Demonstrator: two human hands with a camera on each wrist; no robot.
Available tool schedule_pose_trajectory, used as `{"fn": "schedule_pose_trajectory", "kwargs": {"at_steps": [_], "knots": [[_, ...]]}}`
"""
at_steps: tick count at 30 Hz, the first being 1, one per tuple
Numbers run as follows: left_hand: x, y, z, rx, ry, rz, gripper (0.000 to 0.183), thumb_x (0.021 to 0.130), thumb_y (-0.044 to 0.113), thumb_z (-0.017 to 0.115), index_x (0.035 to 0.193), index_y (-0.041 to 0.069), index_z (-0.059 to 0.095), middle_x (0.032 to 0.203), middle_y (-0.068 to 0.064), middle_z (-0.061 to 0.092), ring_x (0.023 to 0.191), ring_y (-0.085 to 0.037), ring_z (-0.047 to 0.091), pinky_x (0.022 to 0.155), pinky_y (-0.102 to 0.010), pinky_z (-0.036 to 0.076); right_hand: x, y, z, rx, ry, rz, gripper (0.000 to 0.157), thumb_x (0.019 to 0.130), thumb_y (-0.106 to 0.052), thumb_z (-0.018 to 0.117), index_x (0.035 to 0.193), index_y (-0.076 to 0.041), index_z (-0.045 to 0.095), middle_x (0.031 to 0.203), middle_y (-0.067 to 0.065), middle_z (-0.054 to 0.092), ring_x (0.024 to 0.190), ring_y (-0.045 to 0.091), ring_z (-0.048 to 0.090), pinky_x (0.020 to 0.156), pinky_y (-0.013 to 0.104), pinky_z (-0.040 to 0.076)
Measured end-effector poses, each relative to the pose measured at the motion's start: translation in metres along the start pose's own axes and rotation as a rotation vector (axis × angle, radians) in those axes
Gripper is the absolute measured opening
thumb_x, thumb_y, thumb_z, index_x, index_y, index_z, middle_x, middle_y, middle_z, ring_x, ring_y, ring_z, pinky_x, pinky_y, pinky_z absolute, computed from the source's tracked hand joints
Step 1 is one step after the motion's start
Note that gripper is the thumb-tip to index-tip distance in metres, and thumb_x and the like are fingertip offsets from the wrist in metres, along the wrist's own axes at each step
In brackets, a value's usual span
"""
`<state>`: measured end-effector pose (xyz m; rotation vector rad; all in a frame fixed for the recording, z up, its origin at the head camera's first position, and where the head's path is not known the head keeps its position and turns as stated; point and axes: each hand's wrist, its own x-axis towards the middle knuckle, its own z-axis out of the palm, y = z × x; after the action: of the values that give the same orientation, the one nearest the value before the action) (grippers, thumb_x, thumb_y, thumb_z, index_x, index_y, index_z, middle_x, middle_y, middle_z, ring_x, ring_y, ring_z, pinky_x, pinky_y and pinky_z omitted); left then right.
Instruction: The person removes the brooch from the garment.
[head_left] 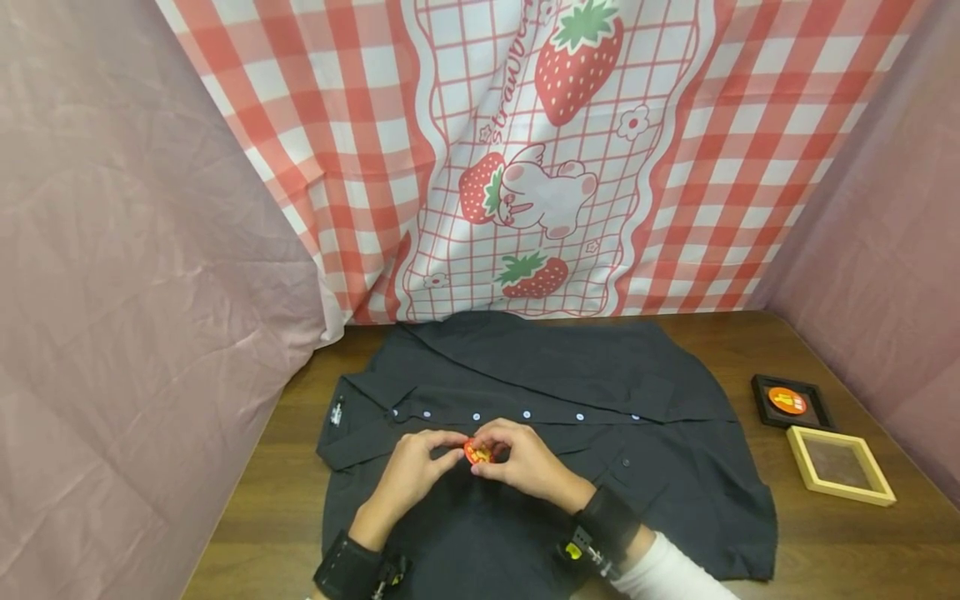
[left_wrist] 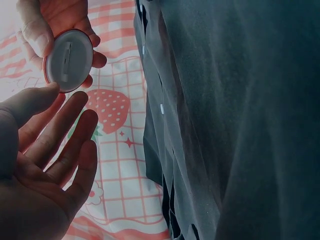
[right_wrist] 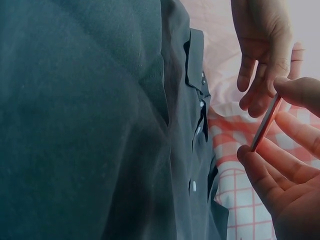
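A round red pin badge with yellow marks is held above a dark button-up shirt spread on the table. My right hand grips the badge by its edge between thumb and fingers. At its opposite edge, my left hand pinches it between thumb and index finger. In the left wrist view, the silver back of the badge shows a pin lying along it. The right wrist view has the badge nearly edge-on, tilted between the two hands.
On the wooden table, right of the shirt, lies a black frame with an orange round badge inside. A pale yellow frame lies next to it. A strawberry-print cloth hangs behind.
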<state>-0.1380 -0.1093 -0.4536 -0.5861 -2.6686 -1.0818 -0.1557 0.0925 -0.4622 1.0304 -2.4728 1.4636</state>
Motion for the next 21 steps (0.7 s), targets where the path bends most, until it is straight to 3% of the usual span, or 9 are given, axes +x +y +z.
{"fn": "schedule_pose_trajectory", "kwargs": {"at_steps": [10,21], "knots": [[0.0,0.0,0.002,0.008,-0.006,-0.005,0.015,0.085,0.018,0.074,0.1,0.013,0.077,0.099,-0.001,0.077,0.097,-0.019,0.072,0.085,-0.04,0.056,-0.002,0.002,-0.002,-0.099,0.013,-0.025,0.024,0.076,-0.011,0.082,0.097,-0.009,0.072,0.098,0.003,0.069,0.083,0.014,0.064,0.073,0.025,0.056],[0.001,-0.001,0.002,0.026,-0.082,-0.087,0.021,0.091,0.021,0.067,0.11,0.012,0.074,0.114,-0.006,0.073,0.111,-0.029,0.064,0.095,-0.052,0.048,-0.01,0.011,-0.009,-0.203,0.04,0.017,0.022,0.076,-0.019,0.083,0.095,-0.016,0.072,0.095,-0.005,0.066,0.079,0.007,0.06,0.07,0.021,0.052]]}}
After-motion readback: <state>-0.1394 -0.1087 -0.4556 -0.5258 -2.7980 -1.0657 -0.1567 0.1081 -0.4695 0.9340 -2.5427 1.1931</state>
